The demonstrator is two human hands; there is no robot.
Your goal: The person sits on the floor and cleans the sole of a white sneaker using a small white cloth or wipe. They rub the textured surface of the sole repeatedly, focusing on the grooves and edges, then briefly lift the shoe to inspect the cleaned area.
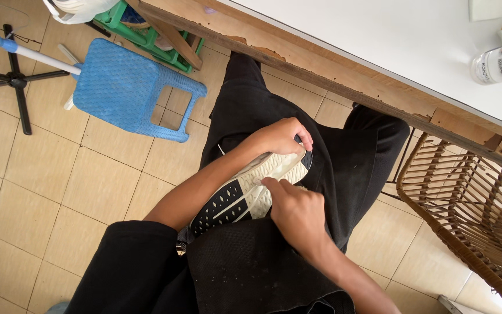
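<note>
A sneaker [245, 192] lies sole-up across my lap, its tread white at the toe and black with white marks toward the heel. My left hand [277, 136] wraps over the toe end and holds the shoe steady. My right hand [294, 212] rests on the middle of the sole, forefinger and thumb pressed against the white tread. I sit in black trousers [350, 157], knees reaching under a table.
A white-topped table with a worn wooden edge [344, 81] runs across the top right, a clear bottle [501, 63] on it. A wicker chair [472, 197] stands at right. A blue plastic stool [126, 87], a green crate [140, 32] and a black stand [15, 78] sit on the tiled floor at left.
</note>
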